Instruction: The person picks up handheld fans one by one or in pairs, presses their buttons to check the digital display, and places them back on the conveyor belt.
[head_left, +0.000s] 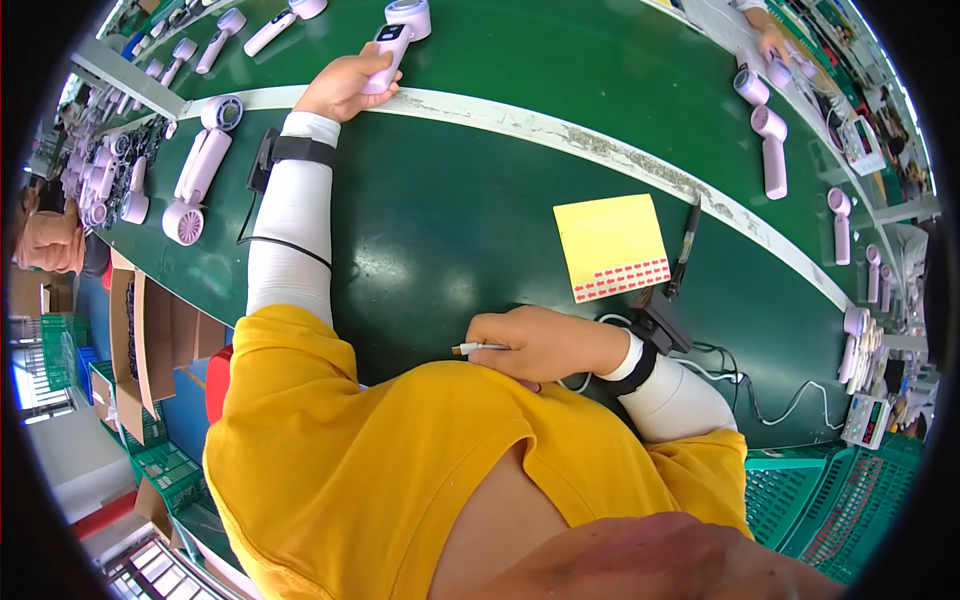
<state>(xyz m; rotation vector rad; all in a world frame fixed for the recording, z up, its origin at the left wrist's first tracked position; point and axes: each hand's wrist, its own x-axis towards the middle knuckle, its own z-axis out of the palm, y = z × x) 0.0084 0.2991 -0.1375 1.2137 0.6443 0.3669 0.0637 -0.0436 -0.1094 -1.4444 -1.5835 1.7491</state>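
My left hand (345,86) reaches far out, its fingers closed around the handle of a lilac handheld fan (386,66). That fan has a small dark display and a round head pointing away from me, just past the white strip (470,108). Close to my body, my right hand (560,342) is closed on a white charging cable (468,349), whose metal plug sticks out to the left. Two more lilac fans (203,165) lie side by side, left of my left forearm. A yellow sheet (610,240) with rows of small red arrow stickers lies beyond my right hand.
A black marker (686,245) lies beside the yellow sheet. More fans (773,150) are spread along the green belt (570,70) and piled at the left. Another person's hand (772,44) works at the far right. A small meter (866,421) and green baskets (790,490) are at the right.
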